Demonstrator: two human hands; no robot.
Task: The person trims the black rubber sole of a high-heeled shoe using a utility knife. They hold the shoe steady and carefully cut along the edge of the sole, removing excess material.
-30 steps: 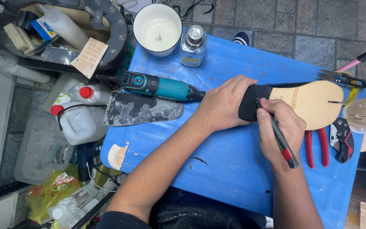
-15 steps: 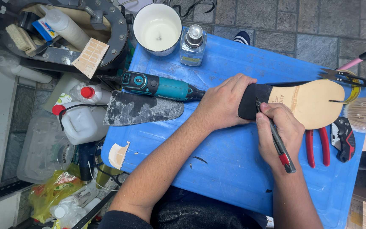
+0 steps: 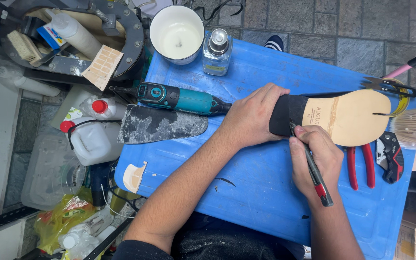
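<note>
A shoe lies sole-up on the blue work surface (image 3: 246, 192), with a tan leather sole (image 3: 350, 118) and a black heel (image 3: 287, 113). My left hand (image 3: 251, 118) presses down on the heel end and holds the shoe still. My right hand (image 3: 314, 156) grips a thin black tool with a red band (image 3: 314, 171); its tip touches the edge of the black heel, near the seam with the tan sole.
A teal rotary tool (image 3: 176, 98) and a worn metal scraper (image 3: 162, 125) lie left of the shoe. A white cup (image 3: 176, 31) and small glass bottle (image 3: 216, 53) stand at the back. Red-handled pliers (image 3: 359, 166) and a folding cutter (image 3: 391, 156) lie right. White jugs (image 3: 90, 139) stand beside the surface's left edge.
My right hand has shifted slightly along the heel edge with the tool. My left hand and the shoe have stayed in place.
</note>
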